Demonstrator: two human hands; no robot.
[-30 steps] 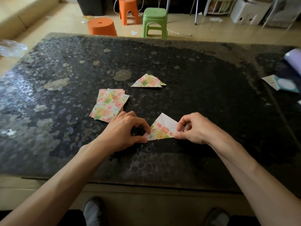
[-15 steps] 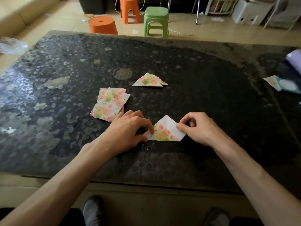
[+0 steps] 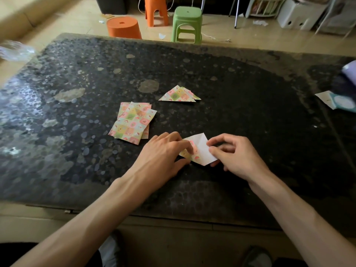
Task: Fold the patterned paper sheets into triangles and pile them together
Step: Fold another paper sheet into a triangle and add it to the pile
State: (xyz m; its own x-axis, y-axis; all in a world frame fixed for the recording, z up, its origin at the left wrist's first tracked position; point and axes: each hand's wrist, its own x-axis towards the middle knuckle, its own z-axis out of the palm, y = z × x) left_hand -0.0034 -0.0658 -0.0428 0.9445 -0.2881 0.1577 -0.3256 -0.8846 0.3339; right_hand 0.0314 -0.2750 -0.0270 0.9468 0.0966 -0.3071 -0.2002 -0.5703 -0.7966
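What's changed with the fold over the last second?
The left hand slid its fingers rightward over the half-folded sheet, now covering most of its pattern. The right hand carried its white side further over, so more white shows. Both hands kept their hold. The flat sheets and folded triangles stayed put.

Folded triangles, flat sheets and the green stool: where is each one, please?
folded triangles [image 3: 179, 94]: head view, patterned top face.
flat sheets [image 3: 133, 122]: head view, middle of top sheet.
green stool [image 3: 187, 13]: head view, its seat.
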